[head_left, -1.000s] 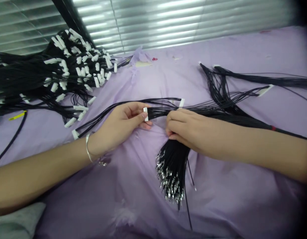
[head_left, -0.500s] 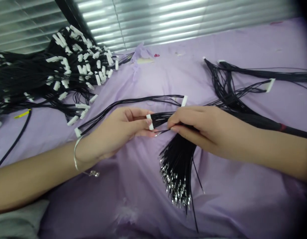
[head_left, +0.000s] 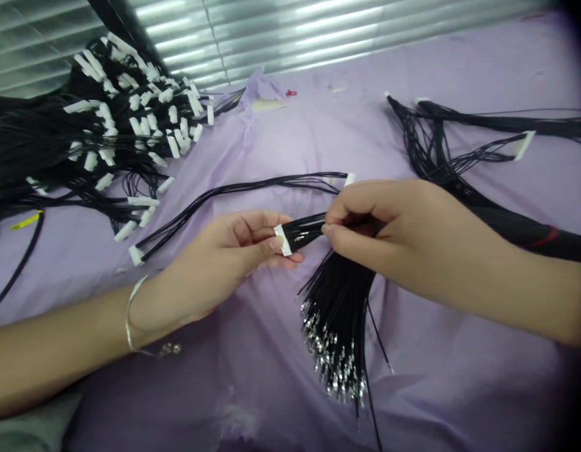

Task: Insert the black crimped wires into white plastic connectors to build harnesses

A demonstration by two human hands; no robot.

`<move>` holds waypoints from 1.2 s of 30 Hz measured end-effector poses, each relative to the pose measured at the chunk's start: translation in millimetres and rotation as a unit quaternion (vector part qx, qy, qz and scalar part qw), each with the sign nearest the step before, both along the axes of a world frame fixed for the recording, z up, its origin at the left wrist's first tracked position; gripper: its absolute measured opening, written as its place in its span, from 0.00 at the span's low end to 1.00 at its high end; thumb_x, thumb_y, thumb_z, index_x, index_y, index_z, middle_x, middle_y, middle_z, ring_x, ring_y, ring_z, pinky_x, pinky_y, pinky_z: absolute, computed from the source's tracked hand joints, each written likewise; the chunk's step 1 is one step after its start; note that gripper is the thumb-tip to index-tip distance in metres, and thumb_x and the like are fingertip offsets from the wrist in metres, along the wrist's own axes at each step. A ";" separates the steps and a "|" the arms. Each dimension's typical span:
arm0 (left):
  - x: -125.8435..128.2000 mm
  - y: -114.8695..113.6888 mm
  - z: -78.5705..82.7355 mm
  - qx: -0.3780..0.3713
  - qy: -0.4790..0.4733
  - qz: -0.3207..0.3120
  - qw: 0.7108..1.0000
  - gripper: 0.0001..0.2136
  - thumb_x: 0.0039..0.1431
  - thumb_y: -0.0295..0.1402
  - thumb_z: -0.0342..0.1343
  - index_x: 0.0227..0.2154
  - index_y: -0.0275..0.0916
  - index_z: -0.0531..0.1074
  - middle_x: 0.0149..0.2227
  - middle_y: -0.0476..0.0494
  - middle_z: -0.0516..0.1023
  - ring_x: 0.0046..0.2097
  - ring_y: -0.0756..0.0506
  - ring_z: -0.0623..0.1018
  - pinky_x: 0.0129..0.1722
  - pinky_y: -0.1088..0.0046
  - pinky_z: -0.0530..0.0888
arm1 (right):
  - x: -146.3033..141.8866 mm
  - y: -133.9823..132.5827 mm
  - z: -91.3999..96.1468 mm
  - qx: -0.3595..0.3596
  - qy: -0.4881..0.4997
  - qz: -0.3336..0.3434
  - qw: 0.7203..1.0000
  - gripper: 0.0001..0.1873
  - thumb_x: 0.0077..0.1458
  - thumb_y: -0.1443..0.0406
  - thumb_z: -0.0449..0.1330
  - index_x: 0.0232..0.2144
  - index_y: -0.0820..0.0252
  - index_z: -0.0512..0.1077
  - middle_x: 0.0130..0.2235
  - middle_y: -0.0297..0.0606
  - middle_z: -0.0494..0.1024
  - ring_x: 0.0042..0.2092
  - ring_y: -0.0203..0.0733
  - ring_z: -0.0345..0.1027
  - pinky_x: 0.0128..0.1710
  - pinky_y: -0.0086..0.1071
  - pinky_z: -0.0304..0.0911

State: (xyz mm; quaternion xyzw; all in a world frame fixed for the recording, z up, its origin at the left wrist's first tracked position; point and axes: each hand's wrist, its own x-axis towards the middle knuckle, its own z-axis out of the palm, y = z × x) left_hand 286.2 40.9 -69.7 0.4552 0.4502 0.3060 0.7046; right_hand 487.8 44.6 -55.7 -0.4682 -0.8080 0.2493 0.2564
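Note:
A white connector housing (head_left: 284, 241) is pinched between the thumb and fingers of my left hand (head_left: 224, 254). Black wires (head_left: 309, 225) run out of its right side toward my right hand (head_left: 398, 235). My right hand is closed, thumb against fingertips, on a thin black wire; the wire's silvery crimp terminal (head_left: 299, 238) lies over the other wires, just right of the housing. Below my right hand a thick bundle of black wires (head_left: 340, 307) fans out, its ends tipped with metal terminals (head_left: 340, 370). My right palm hides where the wires cross.
Behind my hands lies a wire harness (head_left: 224, 188) with white connectors at both ends. At the left is a heap of harnesses (head_left: 144, 119). More black cables (head_left: 502, 125) and a red-tied bundle (head_left: 511, 223) lie right on the purple cloth (head_left: 281, 351). Blinds (head_left: 328, 31) stand behind.
The terminal on the wire in my right hand has moved up from below the housing to in front of its wires. My left hand has tilted the housing slightly. The view has shifted a little.

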 end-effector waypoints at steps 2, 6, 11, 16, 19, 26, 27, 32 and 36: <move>1.2 -0.7 0.4 0.015 -0.002 -0.007 1.000 0.05 0.57 0.24 0.58 0.37 0.33 0.76 0.32 0.44 0.81 0.33 0.51 0.79 0.36 0.81 0.77 | -1.1 0.4 -1.3 -0.009 0.003 -0.004 1.000 0.07 0.47 0.70 0.58 0.19 0.60 0.70 0.17 0.27 0.65 0.19 0.28 0.55 0.18 0.27 0.48; 3.4 -1.7 1.6 0.018 0.001 -0.007 1.000 0.05 0.58 0.21 0.57 0.35 0.32 0.77 0.31 0.45 0.80 0.32 0.52 0.79 0.35 0.83 0.76 | -1.9 0.8 -6.2 -0.004 0.001 0.010 1.000 0.09 0.47 0.70 0.57 0.17 0.60 0.69 0.17 0.27 0.66 0.19 0.28 0.55 0.17 0.27 0.48; 1.2 -1.1 1.6 0.008 0.010 -0.011 1.000 0.07 0.57 0.21 0.58 0.37 0.33 0.77 0.32 0.45 0.81 0.33 0.52 0.79 0.34 0.84 0.76 | -1.0 1.9 -7.6 -0.011 -0.022 0.036 0.999 0.10 0.48 0.70 0.56 0.17 0.60 0.69 0.17 0.27 0.65 0.19 0.27 0.53 0.16 0.27 0.46; 1.0 -0.7 1.7 0.005 0.031 -0.013 0.999 0.07 0.57 0.22 0.58 0.37 0.33 0.77 0.32 0.44 0.81 0.33 0.50 0.80 0.36 0.81 0.77 | 0.3 1.6 -5.9 -0.002 -0.026 0.044 0.999 0.11 0.50 0.70 0.57 0.17 0.60 0.68 0.18 0.27 0.65 0.19 0.27 0.54 0.18 0.27 0.48; 2.0 -0.4 1.0 0.006 0.024 -0.005 1.000 0.06 0.56 0.21 0.58 0.36 0.33 0.77 0.34 0.44 0.81 0.34 0.50 0.80 0.37 0.79 0.78 | 0.8 1.4 -5.8 0.010 -0.034 0.053 0.998 0.12 0.53 0.69 0.57 0.18 0.61 0.67 0.19 0.28 0.65 0.21 0.27 0.56 0.20 0.27 0.50; 0.5 0.9 -1.4 -0.005 0.001 -0.007 1.000 0.06 0.56 0.22 0.59 0.37 0.33 0.75 0.31 0.45 0.81 0.33 0.50 0.80 0.37 0.78 0.78 | 3.5 2.9 -6.7 0.013 -0.046 0.082 0.995 0.13 0.55 0.69 0.56 0.18 0.61 0.65 0.20 0.28 0.64 0.21 0.28 0.56 0.22 0.28 0.52; 0.0 1.2 -1.8 -0.004 0.000 -0.008 1.000 0.06 0.56 0.22 0.59 0.37 0.33 0.75 0.31 0.45 0.81 0.33 0.50 0.80 0.37 0.78 0.78 | 4.4 2.6 -6.5 0.020 -0.043 0.085 0.995 0.12 0.54 0.70 0.56 0.20 0.61 0.67 0.21 0.28 0.66 0.22 0.28 0.57 0.22 0.27 0.53; -1.6 2.1 -2.9 0.005 0.001 -0.017 1.000 0.06 0.55 0.23 0.60 0.36 0.34 0.76 0.33 0.46 0.81 0.34 0.50 0.80 0.39 0.76 0.78 | 9.2 -3.5 -1.0 0.112 -0.019 0.103 0.988 0.10 0.58 0.69 0.54 0.27 0.59 0.72 0.33 0.36 0.74 0.33 0.34 0.66 0.32 0.30 0.62; -1.1 1.6 -2.0 0.010 0.002 -0.017 1.000 0.05 0.55 0.23 0.59 0.35 0.36 0.76 0.32 0.47 0.81 0.33 0.49 0.80 0.38 0.75 0.78 | 9.4 -6.1 1.3 0.108 -0.040 0.104 0.988 0.11 0.59 0.68 0.53 0.26 0.60 0.71 0.31 0.36 0.74 0.31 0.34 0.66 0.30 0.29 0.61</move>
